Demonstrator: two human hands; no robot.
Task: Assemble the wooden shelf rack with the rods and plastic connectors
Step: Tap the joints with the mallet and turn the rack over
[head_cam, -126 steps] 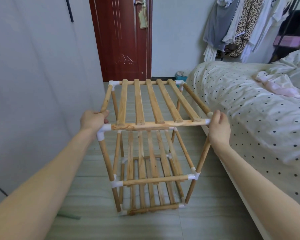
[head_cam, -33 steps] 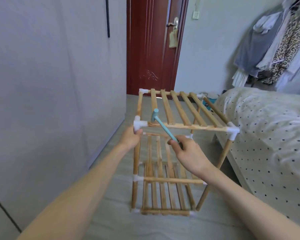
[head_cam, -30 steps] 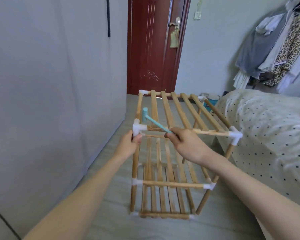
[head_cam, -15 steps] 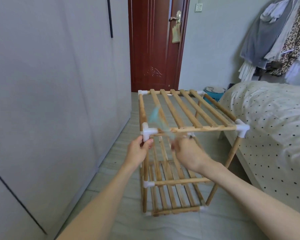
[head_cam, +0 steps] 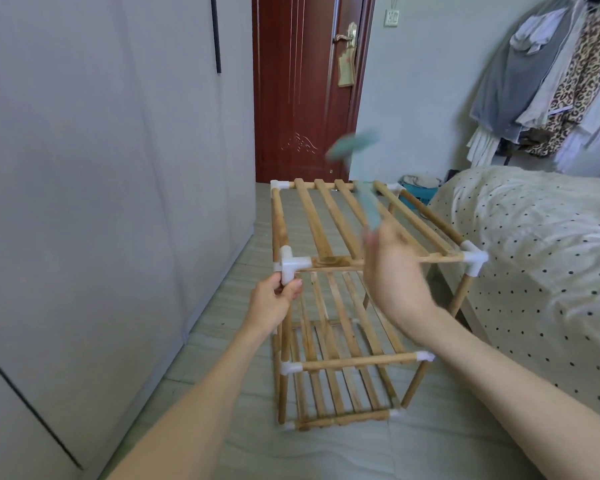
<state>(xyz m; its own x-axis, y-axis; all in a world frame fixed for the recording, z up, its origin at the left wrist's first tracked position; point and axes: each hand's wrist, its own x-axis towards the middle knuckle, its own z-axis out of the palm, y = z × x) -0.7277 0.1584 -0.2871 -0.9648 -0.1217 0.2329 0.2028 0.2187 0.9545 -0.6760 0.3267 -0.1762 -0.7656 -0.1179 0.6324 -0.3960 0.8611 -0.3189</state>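
The wooden shelf rack [head_cam: 329, 230] stands upright on the floor with three slatted tiers joined by rods and white plastic connectors. My left hand [head_cam: 274, 301] grips the near-left upright rod just under the top corner connector [head_cam: 290, 266]. A small teal hammer [head_cam: 355, 168], blurred by motion, is raised above the top tier, and my right hand [head_cam: 394, 275] grips its handle. The near-right top connector [head_cam: 474, 259] sits on its corner.
A grey wardrobe [head_cam: 101, 185] lines the left side. A bed with a dotted cover [head_cam: 541, 258] presses close on the right. A red door [head_cam: 305, 84] is straight ahead, clothes [head_cam: 555, 81] hang at the back right, and a blue basin [head_cam: 420, 190] sits beyond the rack.
My right hand has swung the teal hammer up from the near-left corner connector to high above the top tier. My left hand stays on the near-left rod.
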